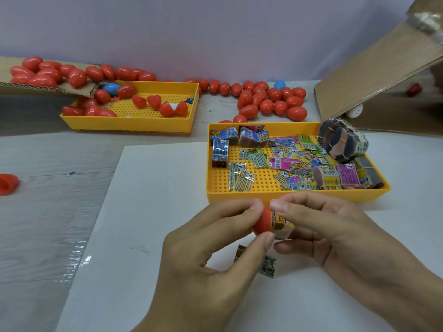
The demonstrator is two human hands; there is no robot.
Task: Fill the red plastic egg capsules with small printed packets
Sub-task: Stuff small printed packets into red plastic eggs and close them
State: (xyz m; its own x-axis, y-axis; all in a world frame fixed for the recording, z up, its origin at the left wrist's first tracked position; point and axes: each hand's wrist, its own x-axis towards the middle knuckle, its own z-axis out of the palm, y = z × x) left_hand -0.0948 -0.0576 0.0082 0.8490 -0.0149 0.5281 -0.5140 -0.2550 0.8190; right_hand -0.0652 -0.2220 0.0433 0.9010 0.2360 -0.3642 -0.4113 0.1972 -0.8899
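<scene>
My left hand (211,248) grips a red egg half (261,222) between thumb and fingers, low in the middle of the view. My right hand (330,231) pinches a folded printed packet (281,225) whose end sits in the open mouth of that half. Another printed packet (263,262) lies flat on the white sheet (143,212) just under my hands. The near yellow tray (294,196) holds several loose and bundled packets. A second yellow tray (129,122) at the back left holds red egg halves and whole eggs.
Several closed red eggs (271,99) lie in a heap behind the packet tray, with a blue egg (279,84) among them. A cardboard flap (36,75) at far left carries more eggs. A cardboard box (383,75) leans at right. One red half (8,184) lies at the left edge.
</scene>
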